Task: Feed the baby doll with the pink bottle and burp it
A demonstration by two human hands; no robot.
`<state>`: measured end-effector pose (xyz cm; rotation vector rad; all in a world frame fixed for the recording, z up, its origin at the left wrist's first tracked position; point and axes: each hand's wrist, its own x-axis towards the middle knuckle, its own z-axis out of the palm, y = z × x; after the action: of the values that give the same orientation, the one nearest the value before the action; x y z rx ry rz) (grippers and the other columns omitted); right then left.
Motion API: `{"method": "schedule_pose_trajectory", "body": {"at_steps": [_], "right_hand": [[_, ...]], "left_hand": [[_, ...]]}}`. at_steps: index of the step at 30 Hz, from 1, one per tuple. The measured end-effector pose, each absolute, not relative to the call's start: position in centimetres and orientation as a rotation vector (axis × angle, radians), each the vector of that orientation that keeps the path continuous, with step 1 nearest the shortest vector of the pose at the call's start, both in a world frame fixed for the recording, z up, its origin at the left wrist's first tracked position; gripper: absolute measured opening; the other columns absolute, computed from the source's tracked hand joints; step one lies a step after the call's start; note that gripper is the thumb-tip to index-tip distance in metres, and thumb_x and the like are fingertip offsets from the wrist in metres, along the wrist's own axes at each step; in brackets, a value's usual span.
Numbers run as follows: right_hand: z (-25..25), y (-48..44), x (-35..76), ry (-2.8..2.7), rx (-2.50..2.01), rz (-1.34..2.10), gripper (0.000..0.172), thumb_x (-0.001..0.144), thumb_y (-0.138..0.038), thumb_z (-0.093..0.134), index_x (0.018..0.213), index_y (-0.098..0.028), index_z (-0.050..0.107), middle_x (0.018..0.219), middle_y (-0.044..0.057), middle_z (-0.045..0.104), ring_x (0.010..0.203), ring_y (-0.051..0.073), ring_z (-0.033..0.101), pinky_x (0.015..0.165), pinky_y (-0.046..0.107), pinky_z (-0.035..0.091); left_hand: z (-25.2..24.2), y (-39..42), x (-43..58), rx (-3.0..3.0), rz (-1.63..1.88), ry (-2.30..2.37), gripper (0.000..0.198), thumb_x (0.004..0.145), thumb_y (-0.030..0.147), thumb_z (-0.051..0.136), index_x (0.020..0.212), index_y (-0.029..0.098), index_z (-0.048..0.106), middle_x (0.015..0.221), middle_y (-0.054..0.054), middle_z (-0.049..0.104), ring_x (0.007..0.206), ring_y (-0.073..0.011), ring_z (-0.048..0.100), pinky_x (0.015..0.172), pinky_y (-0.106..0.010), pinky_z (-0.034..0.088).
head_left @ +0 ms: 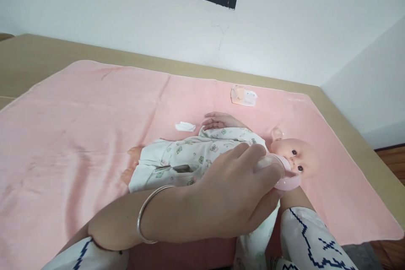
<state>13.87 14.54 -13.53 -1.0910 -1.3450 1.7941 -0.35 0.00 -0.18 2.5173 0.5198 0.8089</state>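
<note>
Baby bottle [282, 161], clear with pink collar and handle, at the 3 o'clock side of the left hand [238, 190], its top end at the baby doll's mouth. Left hand curled closed round the bottle; silver bangle [141, 215] at the wrist. Baby doll [205, 154] in printed white suit, face up, head to 3 o'clock, feet to 9. Right forearm passes beneath the doll's neck; right hand [220, 121] shows at 10 o'clock from the bottle, fingers nearly straight, beside the doll's far sleeve; cannot tell whether it grips. White slip [185, 126] just off its fingertips, 9 o'clock. Clear packet [244, 95] at 11 o'clock from the bottle. All on pink mat [95, 114], spread over pale worktop [38, 55].
</note>
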Motion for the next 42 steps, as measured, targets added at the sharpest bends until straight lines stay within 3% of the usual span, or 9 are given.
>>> {"method": "schedule_pose_trajectory", "body": {"at_steps": [17,29,36,42], "right_hand": [[-13.8,14.6,13.8,-1.334,-1.124,1.743,0.047,0.095,-0.041,0.054,0.136,-0.02,0.057,0.115,0.007,0.067,0.114,0.015,0.059,0.1,0.04,0.049],[-13.7,14.0,14.2,-1.323,-1.085,1.768,0.057,0.087,-0.048,0.064,0.137,-0.022,0.058,0.115,0.007,0.065,0.114,0.017,0.058,0.102,0.041,0.046],[-13.3,14.2,13.7,-1.34,-1.144,1.756,0.05,0.098,-0.043,0.05,0.141,-0.019,0.053,0.117,0.006,0.066,0.115,0.014,0.06,0.104,0.038,0.05],[-12.9,14.2,13.8,-1.348,-1.129,1.801,0.047,0.096,-0.04,0.052,0.138,-0.02,0.055,0.12,0.005,0.066,0.114,0.013,0.06,0.103,0.035,0.052]], "left_hand": [[0.2,-0.1,-0.4,2.521,0.701,0.52,0.038,0.108,0.032,0.036,0.125,0.014,0.065,0.115,-0.015,0.062,0.096,-0.0267,0.059,0.085,-0.046,0.058],[0.0,0.0,-0.3,2.554,0.764,0.542,0.037,0.109,0.033,0.035,0.122,0.016,0.065,0.112,-0.013,0.062,0.095,-0.0252,0.06,0.083,-0.043,0.059],[-0.1,-0.1,-0.3,2.546,0.803,0.545,0.033,0.107,0.03,0.038,0.12,0.015,0.065,0.109,-0.012,0.061,0.095,-0.0249,0.059,0.082,-0.042,0.059],[0.0,-0.1,-0.5,2.545,0.792,0.518,0.032,0.108,0.029,0.038,0.124,0.015,0.063,0.112,-0.012,0.062,0.097,-0.0252,0.059,0.084,-0.043,0.058]]}}
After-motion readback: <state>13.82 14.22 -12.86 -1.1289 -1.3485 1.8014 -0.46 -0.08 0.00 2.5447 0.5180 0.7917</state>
